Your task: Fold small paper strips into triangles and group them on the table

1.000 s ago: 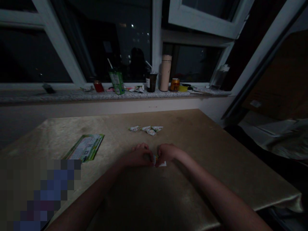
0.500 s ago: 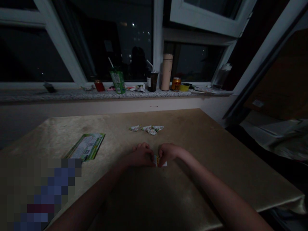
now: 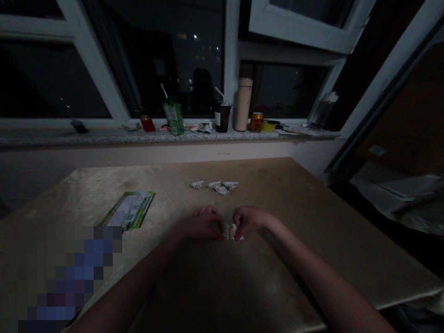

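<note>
We face a wide dark window (image 3: 231, 55) with pale frames, and below it a speckled stone sill (image 3: 104, 137) runs across the whole view. Nearer to us a broad tan table (image 3: 294, 222) fills the lower half, dimly lit. On its left part lies a green and white flyer (image 3: 130, 210), flat and well apart from our hands.

Our two forearms come in from the bottom edge and meet near the table's middle. Our left hand (image 3: 203, 224) and right hand (image 3: 248, 219) rest low on the tabletop, knuckles up, fingers curled and held together. The tips of both hands pinch the small printed paper (image 3: 231, 231) from either side. That paper lies on the table between the two hands, near its middle.

On the sill stand a tall beige flask (image 3: 243, 104), a green cup (image 3: 173, 118) with a straw, a dark cup (image 3: 223, 117), an orange can (image 3: 256, 121) and a red can (image 3: 147, 123). Beyond our hands, a small cluster of folded paper pieces (image 3: 217, 186) lies in a short row on the table.
</note>
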Motion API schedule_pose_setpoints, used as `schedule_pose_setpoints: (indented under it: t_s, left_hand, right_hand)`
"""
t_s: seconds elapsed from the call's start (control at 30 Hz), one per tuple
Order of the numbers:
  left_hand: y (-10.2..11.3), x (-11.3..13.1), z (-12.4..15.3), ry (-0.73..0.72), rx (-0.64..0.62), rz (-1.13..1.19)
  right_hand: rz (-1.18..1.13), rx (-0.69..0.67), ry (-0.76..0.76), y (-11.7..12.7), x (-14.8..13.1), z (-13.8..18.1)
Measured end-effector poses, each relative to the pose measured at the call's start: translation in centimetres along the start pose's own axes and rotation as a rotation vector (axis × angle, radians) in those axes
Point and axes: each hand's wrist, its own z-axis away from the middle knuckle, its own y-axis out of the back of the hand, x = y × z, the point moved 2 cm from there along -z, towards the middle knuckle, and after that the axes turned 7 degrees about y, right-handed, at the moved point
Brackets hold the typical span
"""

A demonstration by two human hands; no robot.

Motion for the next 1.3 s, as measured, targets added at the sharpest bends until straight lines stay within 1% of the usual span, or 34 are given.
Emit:
schedule_pose_setpoints:
  t_s: [0.1, 0.13, 0.2, 0.23, 0.33, 0.5, 0.63, 0.7, 0.83, 0.93, 1.03, 1.17, 1.23, 1.3]
  left_hand:
    - [0.0, -0.2, 0.0, -0.008, 0.004, 0.000]
    - [-0.1, -0.2, 0.0, -0.009, 0.006, 0.000]
    - [-0.1, -0.2, 0.0, -0.011, 0.005, 0.003]
    - [-0.1, -0.2, 0.0, -0.013, 0.004, 0.005]
    - [-0.1, -0.2, -0.1, -0.023, 0.001, 0.013]
    - [0.1, -0.6, 0.1, -0.061, 0.003, 0.024]
    - [0.7, -1.3, 0.2, -0.130, 0.009, 0.045]
    - [0.7, -1.4, 0.2, -0.144, 0.037, 0.063]
    - [-0.3, -0.9, 0.2, -0.085, 0.175, 0.067]
    - [-1.5, 0.0, 0.4, -0.070, 0.278, 0.026]
    - [-2.2, 0.6, 0.8, -0.120, 0.300, -0.006]
    - [-2.2, 0.7, 1.0, -0.200, 0.329, -0.098]
    - [-2.1, 0.7, 1.1, -0.241, 0.327, -0.161]
    - [-2.2, 0.9, 1.1, -0.269, 0.300, -0.204]
  right_hand:
    - [-0.079, 0.037, 0.034, -0.2, 0.9, 0.3]
    - [-0.132, 0.006, 0.085, -0.4, 1.3, 0.3]
    - [-0.284, -0.101, 0.197, -0.8, 2.0, 0.3]
    - [-0.330, -0.115, 0.225, -0.9, 2.4, 0.1]
    - [-0.358, -0.113, 0.205, -1.0, 3.0, -0.5]
    - [-0.342, -0.135, 0.179, -0.9, 2.9, -0.8]
    - [-0.297, -0.052, 0.174, -1.0, 3.1, -0.2]
    - [-0.277, -0.016, 0.190, -1.1, 3.1, 0.1]
    - [-0.288, 0.003, 0.223, -1.1, 2.9, 0.5]
    - [-0.290, 0.058, 0.218, -1.0, 2.8, 0.9]
    - [-0.324, 0.105, 0.222, -1.1, 2.9, 1.1]
    - [-0.461, 0.171, 0.267, -1.4, 3.1, 0.8]
    - [-0.520, 0.270, 0.301, -1.4, 3.1, 0.5]
    - [-0.527, 0.370, 0.314, -1.4, 3.1, 0.3]
